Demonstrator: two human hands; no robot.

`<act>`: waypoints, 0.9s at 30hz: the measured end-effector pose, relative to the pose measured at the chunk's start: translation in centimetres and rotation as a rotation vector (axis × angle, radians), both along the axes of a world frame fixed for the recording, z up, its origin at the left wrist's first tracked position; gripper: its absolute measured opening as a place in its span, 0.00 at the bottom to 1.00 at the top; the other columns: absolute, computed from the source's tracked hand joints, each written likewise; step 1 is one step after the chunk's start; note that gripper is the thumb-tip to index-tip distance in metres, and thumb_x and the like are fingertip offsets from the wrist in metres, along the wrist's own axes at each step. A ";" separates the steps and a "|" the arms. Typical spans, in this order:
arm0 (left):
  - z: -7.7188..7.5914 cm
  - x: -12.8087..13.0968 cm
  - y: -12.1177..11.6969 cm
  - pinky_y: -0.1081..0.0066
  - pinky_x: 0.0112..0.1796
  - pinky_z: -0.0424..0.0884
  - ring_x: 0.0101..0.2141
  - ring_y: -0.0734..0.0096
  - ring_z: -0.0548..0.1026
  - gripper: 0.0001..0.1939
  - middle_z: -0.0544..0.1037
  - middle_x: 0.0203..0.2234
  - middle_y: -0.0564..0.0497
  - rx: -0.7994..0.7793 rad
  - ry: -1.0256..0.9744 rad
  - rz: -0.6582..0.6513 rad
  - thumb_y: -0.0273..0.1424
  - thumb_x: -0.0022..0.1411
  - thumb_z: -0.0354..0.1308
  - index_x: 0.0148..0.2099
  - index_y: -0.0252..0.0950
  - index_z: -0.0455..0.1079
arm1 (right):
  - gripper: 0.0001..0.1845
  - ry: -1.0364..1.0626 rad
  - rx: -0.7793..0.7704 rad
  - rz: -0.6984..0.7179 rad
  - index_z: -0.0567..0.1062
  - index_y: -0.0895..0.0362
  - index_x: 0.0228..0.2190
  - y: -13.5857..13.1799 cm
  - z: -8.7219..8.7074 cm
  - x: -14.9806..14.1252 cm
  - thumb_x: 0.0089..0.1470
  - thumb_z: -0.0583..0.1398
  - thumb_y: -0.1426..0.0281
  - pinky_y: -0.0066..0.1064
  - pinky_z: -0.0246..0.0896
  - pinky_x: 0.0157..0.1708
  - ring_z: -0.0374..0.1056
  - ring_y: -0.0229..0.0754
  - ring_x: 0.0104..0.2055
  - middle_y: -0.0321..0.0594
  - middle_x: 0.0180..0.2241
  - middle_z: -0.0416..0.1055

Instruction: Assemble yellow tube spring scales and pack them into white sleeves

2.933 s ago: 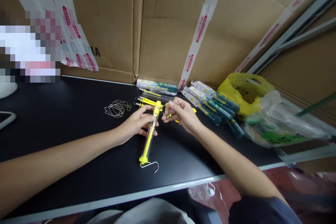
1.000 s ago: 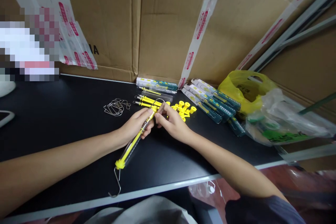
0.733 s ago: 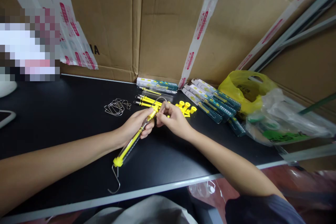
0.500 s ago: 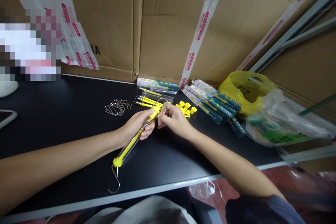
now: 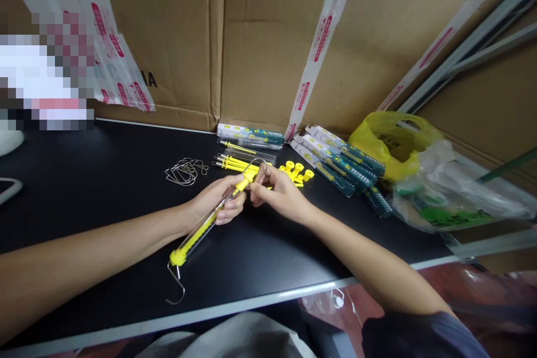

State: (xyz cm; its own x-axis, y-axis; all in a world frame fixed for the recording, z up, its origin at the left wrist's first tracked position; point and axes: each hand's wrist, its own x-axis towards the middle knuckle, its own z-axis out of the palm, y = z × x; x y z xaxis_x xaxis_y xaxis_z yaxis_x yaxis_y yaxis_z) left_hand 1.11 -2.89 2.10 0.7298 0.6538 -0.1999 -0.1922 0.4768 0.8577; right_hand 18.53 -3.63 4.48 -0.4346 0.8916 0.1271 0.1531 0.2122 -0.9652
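Head view. Left hand (image 5: 216, 197): closed round one clear tube with yellow core (image 5: 204, 228), tilted over the bench (image 5: 126, 179), centre. Near end: yellow cap (image 5: 178, 258) and wire hook (image 5: 182, 290), both fitted. Far end: second hook (image 5: 257, 159), pinched by right hand (image 5: 282, 193); whether seated, cannot tell. Loose, unfitted: hook pile (image 5: 184, 172), left; yellow rods (image 5: 230, 164), far; yellow pieces (image 5: 309, 175), partly masked by the right hand. Far right: printed boxes (image 5: 331, 159), yellow bag (image 5: 367, 137), clear bag (image 5: 461, 193), bounding that side.
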 end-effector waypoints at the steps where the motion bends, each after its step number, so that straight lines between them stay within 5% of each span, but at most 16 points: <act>1: 0.0 0.0 -0.1 0.81 0.07 0.48 0.07 0.82 0.49 0.28 0.51 0.06 0.58 0.002 -0.002 0.006 0.45 0.62 0.49 0.13 0.37 0.56 | 0.19 -0.001 -0.002 0.011 0.64 0.56 0.27 0.0 0.0 0.0 0.50 0.66 0.58 0.25 0.70 0.24 0.67 0.33 0.24 0.31 0.22 0.70; 11: 0.2 0.0 -0.6 0.82 0.09 0.50 0.08 0.83 0.50 0.31 0.52 0.06 0.57 0.023 0.023 0.043 0.39 0.70 0.38 0.14 0.36 0.57 | 0.19 0.038 0.013 0.063 0.64 0.57 0.27 0.2 -0.4 0.3 0.51 0.66 0.57 0.23 0.66 0.24 0.66 0.31 0.22 0.30 0.21 0.69; 18: 0.0 -0.3 -0.4 0.83 0.10 0.53 0.09 0.83 0.52 0.24 0.58 0.10 0.59 0.029 -0.076 0.022 0.43 0.69 0.46 0.23 0.35 0.62 | 0.21 0.084 -0.021 0.101 0.63 0.57 0.25 0.5 -0.4 0.4 0.51 0.65 0.56 0.22 0.64 0.22 0.66 0.30 0.20 0.29 0.19 0.69; 27: -0.4 -0.1 -0.6 0.82 0.09 0.54 0.09 0.81 0.53 0.20 0.61 0.11 0.59 0.048 -0.080 0.076 0.42 0.70 0.44 0.31 0.35 0.65 | 0.21 0.119 -0.091 0.149 0.63 0.57 0.25 0.8 -0.8 0.6 0.50 0.66 0.56 0.23 0.68 0.21 0.64 0.29 0.17 0.26 0.17 0.67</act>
State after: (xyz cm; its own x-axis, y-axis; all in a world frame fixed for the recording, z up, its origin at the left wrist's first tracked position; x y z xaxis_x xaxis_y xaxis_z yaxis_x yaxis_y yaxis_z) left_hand 1.02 -3.49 1.70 0.6899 0.7155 -0.1097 -0.2954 0.4166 0.8598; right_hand 19.14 -2.86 3.70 -0.5495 0.8285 0.1074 0.0100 0.1351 -0.9908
